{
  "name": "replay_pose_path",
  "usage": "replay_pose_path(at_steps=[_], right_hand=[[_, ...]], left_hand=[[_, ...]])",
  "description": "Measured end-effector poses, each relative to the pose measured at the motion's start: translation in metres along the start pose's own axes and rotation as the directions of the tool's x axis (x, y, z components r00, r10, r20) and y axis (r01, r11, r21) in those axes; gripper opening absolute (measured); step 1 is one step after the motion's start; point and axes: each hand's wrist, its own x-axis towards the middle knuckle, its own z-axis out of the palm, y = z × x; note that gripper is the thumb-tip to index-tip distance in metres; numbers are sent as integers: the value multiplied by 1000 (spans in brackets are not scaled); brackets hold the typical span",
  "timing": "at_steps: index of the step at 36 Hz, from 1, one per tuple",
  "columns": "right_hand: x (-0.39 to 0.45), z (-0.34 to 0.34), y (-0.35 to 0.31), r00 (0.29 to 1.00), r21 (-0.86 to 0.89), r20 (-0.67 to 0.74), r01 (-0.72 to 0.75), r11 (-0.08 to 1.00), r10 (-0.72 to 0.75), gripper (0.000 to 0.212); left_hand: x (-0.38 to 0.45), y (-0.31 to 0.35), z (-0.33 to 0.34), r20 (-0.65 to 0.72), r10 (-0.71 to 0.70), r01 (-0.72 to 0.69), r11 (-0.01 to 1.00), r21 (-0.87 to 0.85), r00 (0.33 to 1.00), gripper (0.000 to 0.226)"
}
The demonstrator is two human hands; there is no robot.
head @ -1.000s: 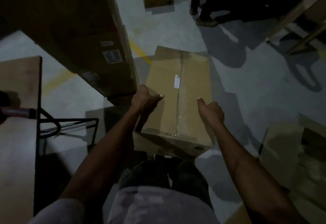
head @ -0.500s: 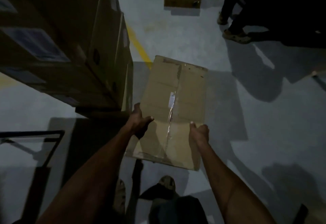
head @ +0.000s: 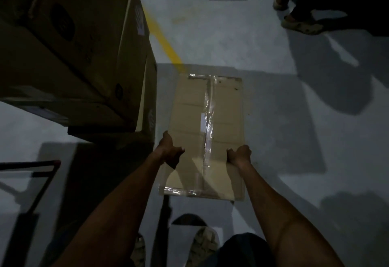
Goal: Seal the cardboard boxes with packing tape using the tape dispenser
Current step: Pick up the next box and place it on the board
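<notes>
Cardboard box (head: 207,138), already taped along its seam, sat between my gripping fingers: left hand (head: 171,153) and right hand (head: 239,155) clasped opposite edges. Judged set-down step; next box needs dispenser, unseen.

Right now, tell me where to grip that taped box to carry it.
Grip the taped box by its two long side edges, coming from the near end, as the left hand and right hand do. It is long, narrow and flat-topped, so opposite sides balance it.
</notes>
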Motion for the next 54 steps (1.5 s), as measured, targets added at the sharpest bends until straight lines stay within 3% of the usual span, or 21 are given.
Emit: replay_pose_path(at_steps=[3,10,17,25,31,35,40,48,54], right_hand=[[-13,-1,5,999,37,31,-39,999,38,81],[-93,-35,-22,1000,104,-23,4,995,-1,65],[-253,-82,-77,980,158,-105,186,970,-171,49],[-456,-136,-131,938,354,-213,334,874,-273,36],[-552,-155,-194,837,420,-332,544,726,-435,28],[-595,-163,-258,702,381,-348,711,591,-621,25],[-632,-172,-325,579,357,-375,811,463,-724,24],[-676,-159,-389,534,376,-444,840,392,-719,24],[-684,-139,-441,491,349,-537,870,349,-686,24]], left_hand=[[-10,4,1,65,-77,75,997,33,995,104],[-89,40,-12,41,115,-119,986,113,992,84],[-248,91,-57,3,256,-256,964,-73,967,66],[-447,112,-142,-195,399,-418,906,-71,896,40],[-535,127,-204,-350,433,-517,833,-196,831,28],[-575,150,-255,-491,484,-636,743,-207,724,24],[-599,163,-319,-632,496,-741,644,-192,595,24],[-603,174,-415,-715,524,-826,548,-134,463,21],[-586,190,-502,-818,531,-884,463,61,221,18]])
